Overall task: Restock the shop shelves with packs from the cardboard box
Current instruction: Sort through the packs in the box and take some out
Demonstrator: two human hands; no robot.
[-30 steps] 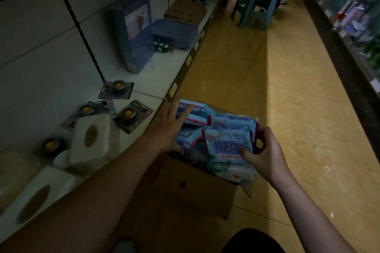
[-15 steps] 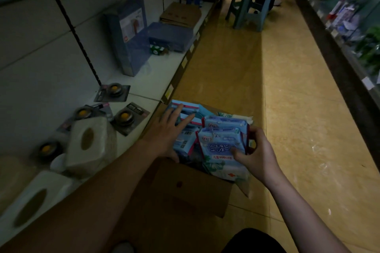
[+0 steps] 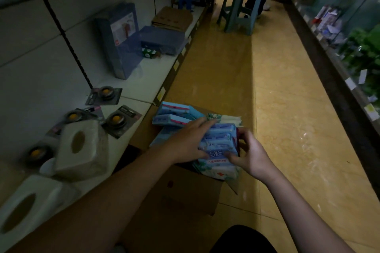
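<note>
On my left the shelf (image 3: 144,80) carries wrapped paper rolls (image 3: 82,150) at its near end. Carded gadgets with yellow centres (image 3: 115,119) lie just behind them, from the back wall to the front edge. Farther along, an upright blue box (image 3: 121,41) shows a pale label with a picture, and I cannot read its print.

The cardboard box (image 3: 185,193) stands on the floor, tight against the shelf's front edge. My left hand (image 3: 191,141) reaches over it, fingers straight and together, pressed flat on the left side of the packs (image 3: 220,144). The packs sit upright in the box's right half. The front one has a red band and blue characters too blurred to read, and the one below it has a small red cross.

My right hand (image 3: 250,154) grips the packs from the right. Its thumb is on the front face and its fingers curl round the far side.
</note>
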